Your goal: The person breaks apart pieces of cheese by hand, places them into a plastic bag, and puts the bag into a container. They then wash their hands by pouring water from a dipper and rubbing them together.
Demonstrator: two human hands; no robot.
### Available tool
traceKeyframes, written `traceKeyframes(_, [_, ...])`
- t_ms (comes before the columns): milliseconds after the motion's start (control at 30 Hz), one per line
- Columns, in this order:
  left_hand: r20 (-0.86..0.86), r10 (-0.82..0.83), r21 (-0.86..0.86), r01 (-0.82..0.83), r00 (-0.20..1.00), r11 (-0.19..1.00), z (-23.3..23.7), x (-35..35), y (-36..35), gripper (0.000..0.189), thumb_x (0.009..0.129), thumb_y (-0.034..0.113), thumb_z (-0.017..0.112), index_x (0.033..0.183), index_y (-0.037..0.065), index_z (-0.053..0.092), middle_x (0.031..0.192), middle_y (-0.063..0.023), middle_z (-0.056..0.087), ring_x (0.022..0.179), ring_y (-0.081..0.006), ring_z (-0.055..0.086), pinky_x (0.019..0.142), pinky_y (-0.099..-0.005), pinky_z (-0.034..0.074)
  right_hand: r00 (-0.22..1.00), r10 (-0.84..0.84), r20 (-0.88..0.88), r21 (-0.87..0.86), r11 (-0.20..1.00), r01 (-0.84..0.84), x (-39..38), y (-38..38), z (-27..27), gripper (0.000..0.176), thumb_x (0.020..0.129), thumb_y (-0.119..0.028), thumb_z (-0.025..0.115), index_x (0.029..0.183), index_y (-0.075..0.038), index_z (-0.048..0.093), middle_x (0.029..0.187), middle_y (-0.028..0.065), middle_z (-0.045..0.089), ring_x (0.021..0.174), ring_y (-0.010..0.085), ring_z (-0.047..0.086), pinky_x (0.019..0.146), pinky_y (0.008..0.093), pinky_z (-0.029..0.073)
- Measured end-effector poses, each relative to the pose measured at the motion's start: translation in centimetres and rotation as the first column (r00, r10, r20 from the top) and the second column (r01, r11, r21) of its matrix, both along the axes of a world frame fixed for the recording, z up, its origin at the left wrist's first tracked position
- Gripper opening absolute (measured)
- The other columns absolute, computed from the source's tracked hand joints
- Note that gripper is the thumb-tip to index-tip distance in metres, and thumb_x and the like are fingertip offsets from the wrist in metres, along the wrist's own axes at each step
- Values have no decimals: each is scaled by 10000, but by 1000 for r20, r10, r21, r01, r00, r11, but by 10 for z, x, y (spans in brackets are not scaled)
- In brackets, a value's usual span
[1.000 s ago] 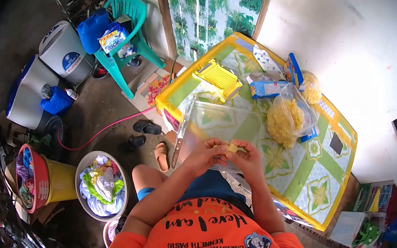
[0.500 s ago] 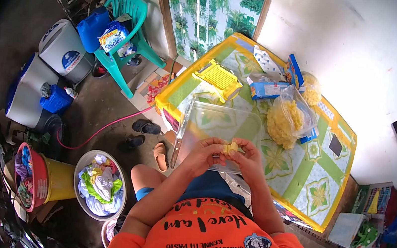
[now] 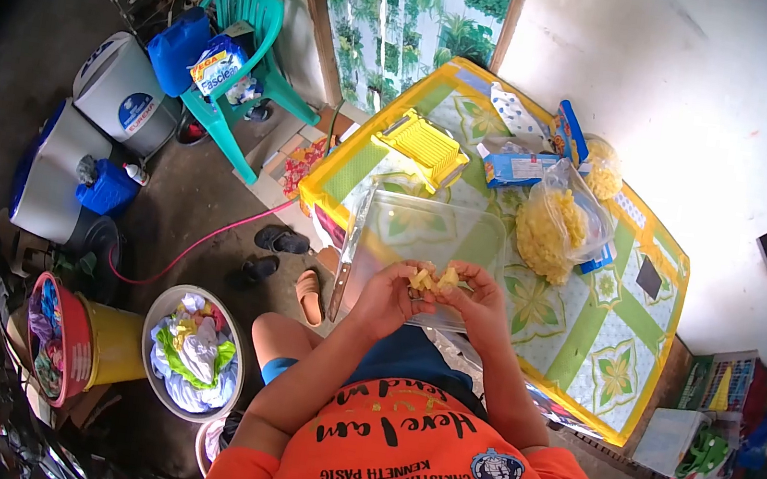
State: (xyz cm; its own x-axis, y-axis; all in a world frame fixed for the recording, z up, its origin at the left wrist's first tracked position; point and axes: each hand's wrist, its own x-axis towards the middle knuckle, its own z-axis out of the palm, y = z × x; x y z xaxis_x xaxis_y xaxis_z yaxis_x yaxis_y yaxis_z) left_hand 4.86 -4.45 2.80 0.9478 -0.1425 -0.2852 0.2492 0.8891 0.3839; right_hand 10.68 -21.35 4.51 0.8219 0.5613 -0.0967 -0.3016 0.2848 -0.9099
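Left hand, right hand: each grip pinched shut on small yellow piece, held over clear tray at surface near edge. Bag toward far edge already bulging with similar yellow bits; judged well along, this piece not yet done.

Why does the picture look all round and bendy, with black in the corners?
In the head view a very wide lens bulges everything, so the table edge curves and the corners go black; the white wall there glares bright; the left hand and right hand pinching the yellow piece look sharp but small.
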Motion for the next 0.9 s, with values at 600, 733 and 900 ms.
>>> traceKeyframes(600, [-58,-22,-17,21,998,1000,-16,3,-6,297,929,253,438,1083,26,551,971,-87,639,816,-209,646,688,-373,564,975,16,220,-89,996,4,-8,10,-8,320,848,6,588,1165,20,544,1045,77,633,929,125,605,822,269,487])
traceKeyframes(733, [-54,-23,-32,21,998,999,-18,2,-2,268,930,258,458,1054,45,562,909,-83,638,752,-199,642,667,-363,566,995,-19,97,-78,997,26,-6,7,-2,317,889,-36,575,1198,19,528,1086,74,621,963,134,599,829,268,487])
traceKeyframes(900, [-33,11,-69,-13,999,998,-21,-3,1,191,921,212,509,1030,68,570,885,-77,637,726,-188,637,651,-357,562,998,-44,-44,-11,999,44,-4,6,5,325,917,-100,560,1221,9,522,1026,68,635,901,128,614,817,270,496])
